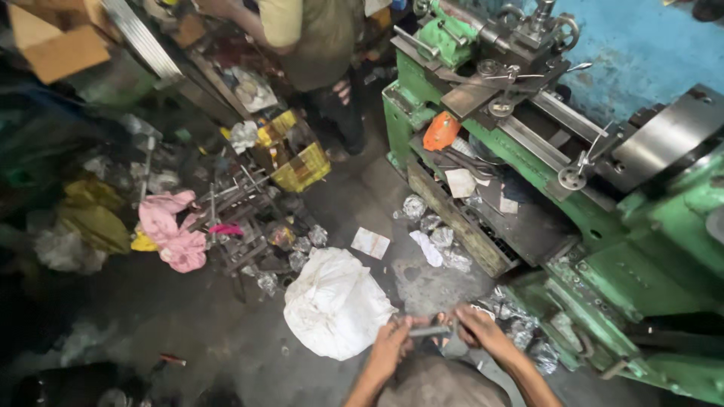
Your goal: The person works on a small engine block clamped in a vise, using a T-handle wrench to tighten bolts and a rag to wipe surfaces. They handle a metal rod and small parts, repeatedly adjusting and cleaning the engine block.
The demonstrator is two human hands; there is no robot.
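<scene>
Low in the frame, just right of centre, both hands meet on a short grey metal rod point(431, 330) held level between them: the left hand point(392, 348) has its fingers curled tight round the rod's left end, and the right hand point(483, 332) pinches the other end, fingers closed over it. From where I stand it looks like a checking or fitting step, the piece being turned and felt before it goes anywhere; any next move would call for a steady two-handed grip, since the rod is smooth, slim and likely oily. Directly left of the hands a crumpled white sack point(335, 301) sits slumped on the dark, stained concrete floor point(226, 332), soft and creased against all the hard metal. To the right rises a green lathe point(626, 226), its paint chipped, with steel handwheels and a shallow tray point(483, 218) beneath it holding scraps, papers and an orange tool. Shiny curls of swarf point(437, 241) lie scattered on the floor by the tray. At centre left, a pink cloth point(173, 230) is draped beside a tangle of steel bars, with a yellow crate point(302, 166) above it. Another person point(309, 38) stands at the top of the frame.
</scene>
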